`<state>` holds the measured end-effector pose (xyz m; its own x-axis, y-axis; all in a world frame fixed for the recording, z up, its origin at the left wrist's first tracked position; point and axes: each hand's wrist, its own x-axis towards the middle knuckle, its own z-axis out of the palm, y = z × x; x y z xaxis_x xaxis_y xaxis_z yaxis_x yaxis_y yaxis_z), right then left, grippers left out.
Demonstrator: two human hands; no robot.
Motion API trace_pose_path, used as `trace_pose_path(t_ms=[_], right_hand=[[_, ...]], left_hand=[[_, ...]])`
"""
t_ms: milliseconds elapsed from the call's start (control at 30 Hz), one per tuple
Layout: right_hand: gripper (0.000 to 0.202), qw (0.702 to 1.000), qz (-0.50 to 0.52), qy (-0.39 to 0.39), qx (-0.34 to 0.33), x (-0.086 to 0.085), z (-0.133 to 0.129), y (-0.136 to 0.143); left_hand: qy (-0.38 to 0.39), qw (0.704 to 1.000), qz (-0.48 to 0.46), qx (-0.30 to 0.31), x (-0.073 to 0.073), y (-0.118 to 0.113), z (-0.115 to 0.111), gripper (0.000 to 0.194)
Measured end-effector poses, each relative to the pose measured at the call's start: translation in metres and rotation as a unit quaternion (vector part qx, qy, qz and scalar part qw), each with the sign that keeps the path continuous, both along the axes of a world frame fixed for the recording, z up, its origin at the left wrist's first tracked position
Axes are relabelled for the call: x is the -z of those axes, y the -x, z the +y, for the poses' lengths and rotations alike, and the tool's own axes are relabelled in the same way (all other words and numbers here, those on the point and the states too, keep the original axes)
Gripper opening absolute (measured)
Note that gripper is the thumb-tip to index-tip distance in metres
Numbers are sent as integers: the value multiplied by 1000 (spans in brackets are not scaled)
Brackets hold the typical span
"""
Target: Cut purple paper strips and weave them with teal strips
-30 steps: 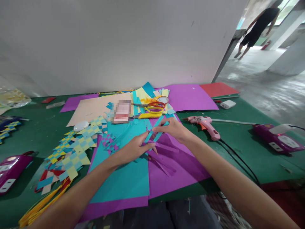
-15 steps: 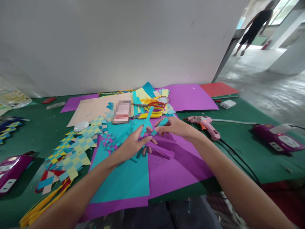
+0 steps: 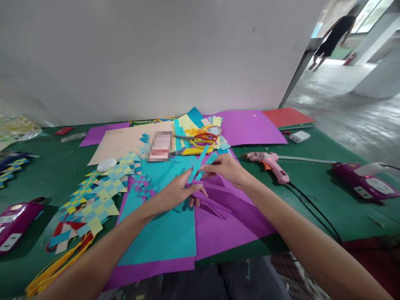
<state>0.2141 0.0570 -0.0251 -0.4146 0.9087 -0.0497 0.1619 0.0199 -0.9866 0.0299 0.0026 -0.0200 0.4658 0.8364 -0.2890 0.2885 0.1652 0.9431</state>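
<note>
Thumb and fingers of my left hand (image 3: 183, 187) are closed on paper strips, a turquoise one (image 3: 199, 163) pointing up and purple ones (image 3: 215, 203) trailing to the right. With a pinch, my right hand (image 3: 226, 168) grips another turquoise strip (image 3: 208, 163) close beside the first. Whether the strips are interlaced is hidden by the fingers. Both hands are above a turquoise sheet (image 3: 162, 233) and a purple sheet (image 3: 231, 233). Left of my left hand lies a small purple and turquoise woven piece (image 3: 143, 186).
Scissors (image 3: 203, 136) and a yellow cutter (image 3: 193, 152) lie behind my hands. To the right are a pink glue gun (image 3: 270, 160), its cord, and a purple power strip (image 3: 364, 179). Woven paper pieces (image 3: 106, 187) lie left. A person (image 3: 336, 37) stands far off.
The turquoise strips have shifted slightly right and tilted more, and the purple strips have swung lower. My right hand has moved a little. The distant person's legs have changed position.
</note>
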Motion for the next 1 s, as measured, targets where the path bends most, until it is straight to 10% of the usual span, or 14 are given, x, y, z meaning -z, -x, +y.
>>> trace_pose_path(t_ms=[1000], right_hand=[[28,976,-150,-80,-140,-5,0,-8]], left_hand=[[-117,991,-33,-62,-1,-2,5,20]])
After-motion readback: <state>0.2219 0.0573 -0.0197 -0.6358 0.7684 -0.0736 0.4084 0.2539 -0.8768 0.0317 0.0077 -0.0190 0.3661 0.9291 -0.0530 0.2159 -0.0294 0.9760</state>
